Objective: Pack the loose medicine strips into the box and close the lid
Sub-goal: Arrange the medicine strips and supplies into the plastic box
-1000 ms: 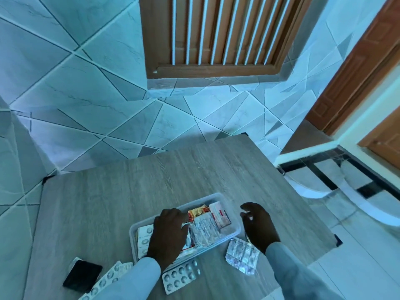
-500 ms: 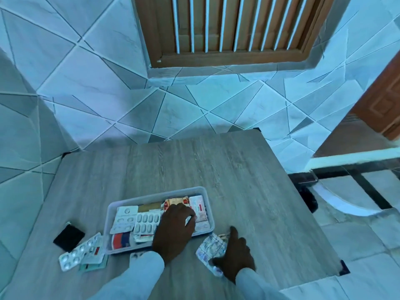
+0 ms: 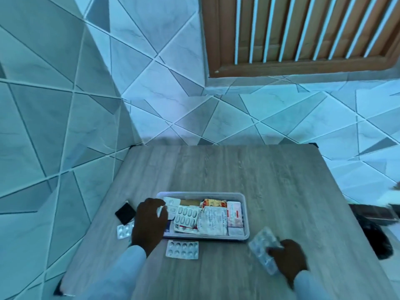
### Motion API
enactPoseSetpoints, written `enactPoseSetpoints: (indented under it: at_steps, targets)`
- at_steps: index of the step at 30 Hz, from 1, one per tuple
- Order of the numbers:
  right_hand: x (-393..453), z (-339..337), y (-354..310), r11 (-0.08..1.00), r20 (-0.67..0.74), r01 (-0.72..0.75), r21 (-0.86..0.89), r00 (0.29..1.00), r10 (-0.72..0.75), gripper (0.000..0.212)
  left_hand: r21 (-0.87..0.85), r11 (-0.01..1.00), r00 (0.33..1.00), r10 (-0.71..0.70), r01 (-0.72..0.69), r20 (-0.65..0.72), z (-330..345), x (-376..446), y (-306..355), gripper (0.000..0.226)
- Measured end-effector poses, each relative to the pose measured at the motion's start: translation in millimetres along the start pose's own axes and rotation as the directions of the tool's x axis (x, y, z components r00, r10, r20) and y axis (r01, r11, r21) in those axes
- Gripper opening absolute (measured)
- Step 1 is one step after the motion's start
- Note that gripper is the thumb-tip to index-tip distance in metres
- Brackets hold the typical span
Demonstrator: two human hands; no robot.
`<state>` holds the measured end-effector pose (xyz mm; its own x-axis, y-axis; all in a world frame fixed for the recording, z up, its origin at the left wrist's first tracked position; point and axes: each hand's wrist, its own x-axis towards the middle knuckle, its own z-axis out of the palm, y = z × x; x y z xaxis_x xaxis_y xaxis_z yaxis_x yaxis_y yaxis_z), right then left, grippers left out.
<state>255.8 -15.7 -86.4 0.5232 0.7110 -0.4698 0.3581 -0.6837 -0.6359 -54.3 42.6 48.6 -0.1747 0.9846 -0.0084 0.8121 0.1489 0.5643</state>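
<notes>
A clear plastic box [image 3: 246, 213] sits open on the wooden table [image 3: 259, 174], filled with several medicine strips, among them a white blister strip [image 3: 186, 217]. My left hand [image 3: 149, 224] rests over the box's left end, fingers curled on a small strip at the rim. To the right of the box, my right hand [image 3: 287, 258] grips a silver blister strip [image 3: 263, 249] lifted off the table. One loose strip [image 3: 182, 249] lies in front of the box, another [image 3: 124, 231] lies left of my left hand. No lid is visible.
A flat black square object [image 3: 125, 213] lies at the table's left edge. Tiled walls stand close on the left and behind. A wooden louvred panel [image 3: 303, 33] is above. Dark items [image 3: 376, 232] sit on the floor off the table's right edge.
The view swung left. My left hand shifted from the box's middle to its left end. My right hand picked the silver strip up off the table.
</notes>
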Motion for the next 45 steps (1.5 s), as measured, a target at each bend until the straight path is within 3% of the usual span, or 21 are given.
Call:
enactPoseSetpoints:
  at_steps: [4, 7, 10, 12, 14, 17, 20, 24, 28, 32, 35, 38, 41, 43, 45]
  targets:
    - [12, -53, -38, 0.963, -0.197, 0.108, 0.245, 0.979, -0.06, 0.015, 0.069, 0.985, 0.981, -0.15, 0.159, -0.124, 5, 33, -94, 0.025]
    - [-2, -38, -84, 0.907, -0.032, 0.191, 0.376, 0.981, -0.193, 0.009, 0.161, 0.935, 0.947, -0.321, 0.317, 0.004, 7, 56, -146, 0.061]
    - [-23, 16, -126, 0.918, 0.137, 0.253, 0.305, 0.942, -0.305, 0.004, 0.263, 0.933, 0.925, -0.305, 0.244, 0.226, 6, 78, -180, 0.104]
    - [-26, 54, -142, 0.938, 0.163, 0.303, 0.17, 0.93, -0.33, 0.006, 0.288, 0.943, 0.917, -0.254, 0.165, 0.308, 6, 90, -194, 0.117]
    - [-27, 81, -153, 0.934, 0.108, 0.347, -0.082, 0.935, -0.338, 0.01, 0.322, 0.938, 0.901, -0.245, 0.127, 0.358, 4, 103, -202, 0.121]
    - [-33, 94, -161, 0.843, -0.11, 0.353, -0.406, 0.897, -0.429, 0.026, 0.322, 0.939, 0.886, -0.249, 0.122, 0.391, 7, 124, -218, 0.112]
    - [-50, 103, -183, 0.796, -0.189, 0.362, -0.486, 0.845, -0.5, 0.03, 0.291, 0.945, 0.896, -0.256, 0.152, 0.363, 10, 132, -228, 0.088]
    - [-68, 144, -215, 0.735, -0.026, 0.537, -0.414, 0.8, -0.599, 0.028, 0.316, 0.946, 0.921, -0.19, 0.077, 0.342, 15, 137, -233, 0.077]
    - [-79, 184, -230, 0.689, 0.119, 0.63, -0.358, 0.763, -0.635, 0.027, 0.145, 0.955, 0.858, -0.297, 0.259, 0.418, 11, 148, -242, 0.073]
    - [-82, 201, -228, 0.658, 0.23, 0.664, -0.354, 0.744, -0.627, 0.025, -0.1, 0.934, 0.869, -0.276, 0.344, 0.411, 1, 164, -241, 0.018]
    - [-77, 200, -226, 0.709, 0.224, 0.641, -0.292, 0.767, -0.602, 0.025, -0.204, 0.93, 0.914, -0.225, 0.304, 0.337, -13, 178, -223, 0.005]
    - [-73, 192, -229, 0.806, 0.213, 0.579, -0.119, 0.808, -0.549, 0.033, -0.426, 0.869, 0.901, -0.052, 0.253, 0.431, -30, 179, -180, 0.014]
    - [-74, 187, -237, 0.878, 0.401, 0.46, 0.131, 0.786, -0.471, 0.05, -0.515, 0.831, 0.842, 0.114, 0.21, 0.527, -35, 165, -133, 0.013]
    - [-71, 185, -240, 0.891, 0.469, 0.373, 0.257, 0.758, -0.453, 0.042, -0.555, 0.798, 0.812, 0.151, 0.236, 0.563, -24, 152, -111, 0.013]
    - [-67, 182, -240, 0.893, 0.428, 0.358, 0.272, 0.787, -0.445, 0.022, -0.56, 0.791, 0.806, 0.154, 0.247, 0.572, -8, 140, -101, 0.016]
